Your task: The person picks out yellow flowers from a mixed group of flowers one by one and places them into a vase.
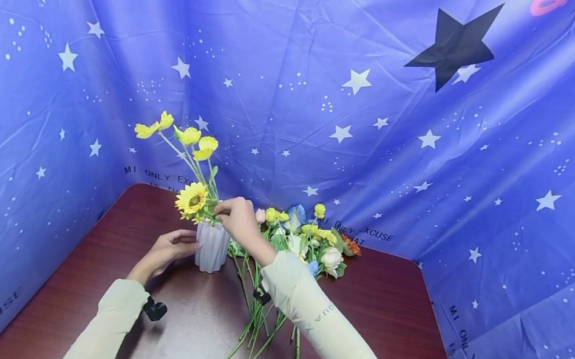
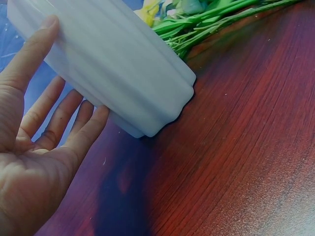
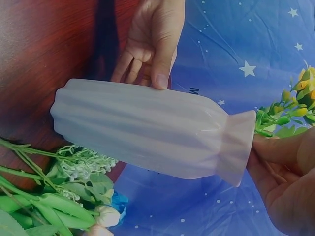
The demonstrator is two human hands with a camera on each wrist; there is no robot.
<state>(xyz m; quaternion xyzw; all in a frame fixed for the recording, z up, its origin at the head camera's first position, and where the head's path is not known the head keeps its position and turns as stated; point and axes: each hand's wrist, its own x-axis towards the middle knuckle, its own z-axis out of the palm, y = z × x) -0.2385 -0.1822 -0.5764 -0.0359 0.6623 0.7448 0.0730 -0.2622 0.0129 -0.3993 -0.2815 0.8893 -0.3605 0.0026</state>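
Note:
A pale ribbed vase [image 1: 210, 251] stands upright on the table, holding a yellow sunflower [image 1: 189, 200] and several taller yellow poppy-like flowers [image 1: 206, 147] that lean left. My left hand [image 1: 172, 251] touches the vase's left side with thumb and fingertips, its fingers fairly straight in the left wrist view. At the vase mouth, my right hand [image 1: 240, 222] has thumb and fingers brought together on a flower stem, which the fingers mostly hide. The right wrist view shows that hand [image 3: 288, 182] right at the flared rim, close to green leaves [image 3: 278, 120].
Right of the vase lies a pile of loose flowers, with a white rose [image 1: 332, 260], a blue flower [image 1: 296, 217] and an orange flower [image 1: 350, 245]. Their green stems [image 1: 255, 328] point toward the front of the dark red table [image 1: 381, 334]. Blue star-printed cloth [image 1: 283, 50] surrounds the table.

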